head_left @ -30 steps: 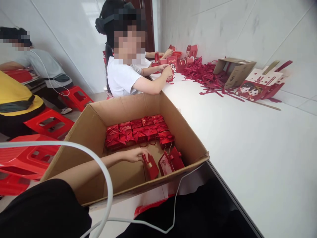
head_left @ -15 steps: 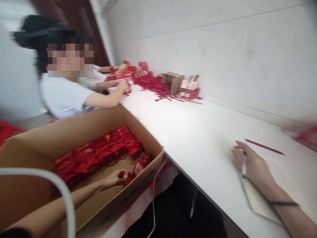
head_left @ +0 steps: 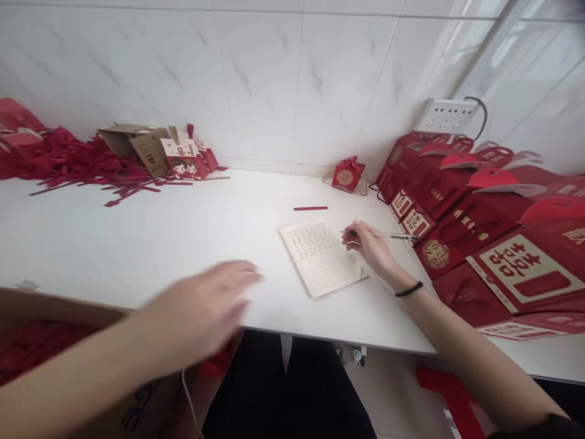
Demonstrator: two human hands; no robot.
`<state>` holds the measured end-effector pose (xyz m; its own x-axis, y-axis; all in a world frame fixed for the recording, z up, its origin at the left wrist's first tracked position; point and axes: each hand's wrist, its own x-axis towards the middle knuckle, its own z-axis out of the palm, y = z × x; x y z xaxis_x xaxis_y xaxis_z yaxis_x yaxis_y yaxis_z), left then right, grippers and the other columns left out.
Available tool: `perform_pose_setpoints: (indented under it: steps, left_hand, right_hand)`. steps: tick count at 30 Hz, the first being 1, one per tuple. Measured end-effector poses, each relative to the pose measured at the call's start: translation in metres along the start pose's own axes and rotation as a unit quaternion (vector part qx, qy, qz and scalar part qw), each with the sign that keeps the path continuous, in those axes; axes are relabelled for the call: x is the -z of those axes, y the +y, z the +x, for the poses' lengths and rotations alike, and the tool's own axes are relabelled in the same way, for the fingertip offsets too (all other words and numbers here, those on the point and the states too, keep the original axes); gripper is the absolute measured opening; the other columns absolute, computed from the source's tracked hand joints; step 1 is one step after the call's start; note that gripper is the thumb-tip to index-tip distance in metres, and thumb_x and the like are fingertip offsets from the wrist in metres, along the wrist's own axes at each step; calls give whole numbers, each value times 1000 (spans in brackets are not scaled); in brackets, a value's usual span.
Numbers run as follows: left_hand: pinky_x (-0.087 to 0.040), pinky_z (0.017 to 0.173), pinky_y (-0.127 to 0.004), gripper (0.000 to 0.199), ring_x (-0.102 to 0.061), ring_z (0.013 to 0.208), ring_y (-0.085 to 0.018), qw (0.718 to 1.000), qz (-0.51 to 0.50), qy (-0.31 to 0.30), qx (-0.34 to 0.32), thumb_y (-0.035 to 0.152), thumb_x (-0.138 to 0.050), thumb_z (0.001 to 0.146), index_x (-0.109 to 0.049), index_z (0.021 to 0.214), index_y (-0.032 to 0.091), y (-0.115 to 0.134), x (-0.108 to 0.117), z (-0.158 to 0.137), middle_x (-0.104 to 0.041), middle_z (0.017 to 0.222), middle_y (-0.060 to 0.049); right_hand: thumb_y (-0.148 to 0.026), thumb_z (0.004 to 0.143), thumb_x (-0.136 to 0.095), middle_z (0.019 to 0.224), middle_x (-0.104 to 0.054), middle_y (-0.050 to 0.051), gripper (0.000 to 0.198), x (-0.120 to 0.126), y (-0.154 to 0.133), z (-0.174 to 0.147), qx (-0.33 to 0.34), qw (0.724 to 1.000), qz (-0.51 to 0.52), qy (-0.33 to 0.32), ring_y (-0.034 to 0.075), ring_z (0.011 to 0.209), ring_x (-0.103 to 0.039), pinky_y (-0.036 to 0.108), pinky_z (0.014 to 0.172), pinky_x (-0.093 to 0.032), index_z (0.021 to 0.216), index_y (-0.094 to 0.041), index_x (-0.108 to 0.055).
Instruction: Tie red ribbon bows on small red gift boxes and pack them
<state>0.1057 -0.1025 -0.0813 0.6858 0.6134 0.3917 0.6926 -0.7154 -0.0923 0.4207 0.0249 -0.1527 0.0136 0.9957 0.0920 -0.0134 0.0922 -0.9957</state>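
Observation:
My right hand [head_left: 368, 244], with a dark band on the wrist, is closed round a pen [head_left: 395, 236]. The pen's tip points left, over the upper right of a lined notepad [head_left: 326, 271]. Handwriting fills the upper part of that page. My left hand [head_left: 205, 305] hangs over the table's front edge, left of the notepad and apart from it. It is blurred, but the fingers look stretched out with nothing in them. A thin dark red strip [head_left: 311, 208] lies just behind the notepad.
Red gift boxes [head_left: 489, 225] crowd the table's right side, below a power strip [head_left: 445, 116]. A small red box [head_left: 347, 175] stands by the wall. Red ribbons [head_left: 82, 158], a brown carton [head_left: 150, 152] and a printed box [head_left: 185, 161] are at left. A large cardboard box [head_left: 105, 309] sits lower left.
My view has swung right, from the cardboard box and the co-workers to the notepad. My left hand has come out of the cardboard box and over the table edge. The pen stays in my right hand.

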Motion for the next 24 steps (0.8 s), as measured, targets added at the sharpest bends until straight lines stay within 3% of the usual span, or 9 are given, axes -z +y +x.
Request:
perform_pose_setpoints:
  steps: [1, 4, 7, 10, 13, 16, 19, 24]
  left_hand:
    - [-41, 95, -31, 32, -51, 111, -18, 997, 1, -29, -76, 20, -41, 87, -58, 112, 11, 21, -20, 26, -60, 114, -7]
    - [-32, 102, -48, 44, -41, 123, -33, 986, -11, -56, -159, 31, -45, 84, -51, 122, 9, 80, -80, 82, -49, 130, -15]
    - [-30, 98, -60, 49, -37, 124, -39, 991, -43, -84, -98, 40, -36, 88, -48, 124, 9, 113, -118, 103, -44, 134, -19]
    - [-28, 92, -67, 60, -36, 123, -43, 989, -84, -108, -49, 54, -29, 86, -48, 124, 11, 121, -129, 103, -45, 132, -21]
    - [-27, 90, -69, 68, -31, 125, -45, 989, -93, -97, -57, 62, -29, 83, -46, 126, 11, 117, -130, 98, -43, 133, -23]
    - [-28, 89, -68, 64, -33, 124, -45, 990, -83, -77, -87, 55, -37, 82, -43, 128, 11, 113, -135, 94, -42, 134, -23]
    - [-25, 90, -67, 55, -40, 119, -44, 992, -77, -18, -98, 48, -40, 83, -48, 124, 13, 113, -144, 92, -49, 128, -20]
    - [-24, 94, -65, 30, -52, 109, -38, 993, -70, 94, -26, 33, -52, 81, -60, 106, 19, 122, -155, 92, -63, 111, -12]
  right_hand:
    - [-54, 66, -64, 64, -56, 2, 39, -7, 1, 2, -8, 1000, -4, -3, 12, 56, -54, 22, 49, -43, 69, -17, -52]
    - [-39, 66, -65, 56, -54, -2, 28, -30, 8, 5, -11, 999, -27, -26, 10, 50, -48, 20, 45, -36, 70, -18, -48]
    - [-36, 70, -61, 56, -52, -4, 23, -42, 17, 5, -3, 997, -69, -22, 11, 50, -47, 21, 46, -35, 71, -19, -45]
    - [-36, 74, -60, 57, -49, -4, 27, -42, 21, 3, 25, 990, -140, -4, 10, 53, -44, 23, 52, -36, 63, -18, -44]
    - [-34, 76, -59, 61, -48, -5, 24, -39, 20, 1, 46, 986, -162, -11, 10, 57, -44, 23, 55, -36, 64, -19, -44]
    - [-29, 78, -56, 57, -44, -6, 25, -37, 18, 0, 42, 985, -164, -20, 9, 53, -41, 22, 51, -33, 63, -19, -39]
    - [-26, 78, -52, 49, -33, -7, 32, -36, 17, -1, 7, 984, -175, -21, 8, 47, -31, 21, 46, -27, 57, -19, -30]
    - [-22, 76, -52, 50, -27, -7, 33, -36, 16, -2, -6, 977, -211, -28, 7, 48, -25, 21, 44, -23, 56, -19, -26]
